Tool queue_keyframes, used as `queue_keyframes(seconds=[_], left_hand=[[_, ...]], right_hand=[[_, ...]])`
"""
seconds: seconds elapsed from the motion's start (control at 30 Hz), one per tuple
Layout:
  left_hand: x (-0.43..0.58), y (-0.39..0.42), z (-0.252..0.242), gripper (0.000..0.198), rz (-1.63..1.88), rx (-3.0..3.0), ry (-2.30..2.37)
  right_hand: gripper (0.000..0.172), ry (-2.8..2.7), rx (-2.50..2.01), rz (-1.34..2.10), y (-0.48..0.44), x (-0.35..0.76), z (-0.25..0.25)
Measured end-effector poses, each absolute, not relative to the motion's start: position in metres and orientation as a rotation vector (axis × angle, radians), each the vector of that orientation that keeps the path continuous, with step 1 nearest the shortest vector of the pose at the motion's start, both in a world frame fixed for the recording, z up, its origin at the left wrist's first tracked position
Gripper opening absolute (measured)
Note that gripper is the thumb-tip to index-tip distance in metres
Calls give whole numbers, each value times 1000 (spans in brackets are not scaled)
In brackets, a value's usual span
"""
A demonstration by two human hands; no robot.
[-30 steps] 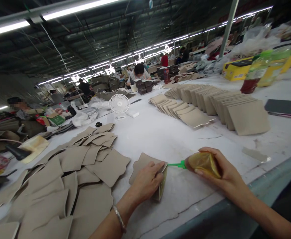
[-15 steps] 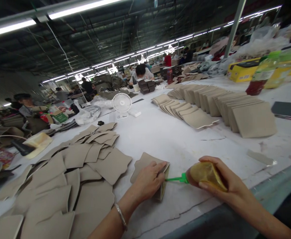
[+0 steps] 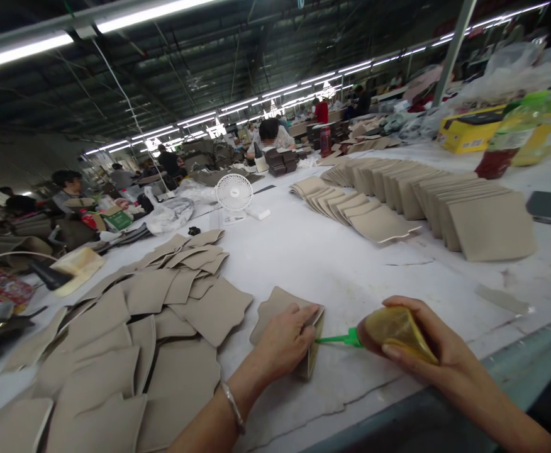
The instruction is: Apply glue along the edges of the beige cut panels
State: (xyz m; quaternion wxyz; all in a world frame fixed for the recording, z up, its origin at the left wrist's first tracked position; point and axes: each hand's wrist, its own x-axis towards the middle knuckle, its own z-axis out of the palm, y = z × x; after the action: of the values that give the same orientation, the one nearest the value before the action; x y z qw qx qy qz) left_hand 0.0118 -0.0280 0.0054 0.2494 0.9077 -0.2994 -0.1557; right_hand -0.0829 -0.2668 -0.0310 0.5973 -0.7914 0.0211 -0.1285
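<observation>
Pressing one folded beige piece [image 3: 280, 308] near the worktop's [image 3: 332, 264] front edge — left hand [image 3: 285, 343] flat; right hand [image 3: 426, 352] clenched round one glue bottle [image 3: 393, 328].

I see the glue bottle [image 3: 395, 328] amber-yellow with a bright green nozzle [image 3: 336, 340], the folded piece [image 3: 273, 305] and loose pieces [image 3: 209, 308] plain beige, the table [image 3: 332, 264] white, the fan [image 3: 234, 192] white, the far box [image 3: 468, 129] yellow.

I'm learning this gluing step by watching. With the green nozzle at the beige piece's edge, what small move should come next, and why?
Probably a gentle squeeze of the glue bottle while drawing its green nozzle along the edge of the beige piece. The right hand holds the tip at that edge, and the left hand pins the piece on the table.
</observation>
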Motion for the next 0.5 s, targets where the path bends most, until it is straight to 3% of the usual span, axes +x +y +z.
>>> queue_keyframes(seconds=[0.23, 0.5], left_hand=[[11, -29, 5, 51, -439, 2460, -807], [11, -31, 9, 50, -468, 2470, -795]], right_hand=[[50, -9, -1730, -173, -259, -92, -39], [53, 78, -1905, -465, -281, -59, -34]])
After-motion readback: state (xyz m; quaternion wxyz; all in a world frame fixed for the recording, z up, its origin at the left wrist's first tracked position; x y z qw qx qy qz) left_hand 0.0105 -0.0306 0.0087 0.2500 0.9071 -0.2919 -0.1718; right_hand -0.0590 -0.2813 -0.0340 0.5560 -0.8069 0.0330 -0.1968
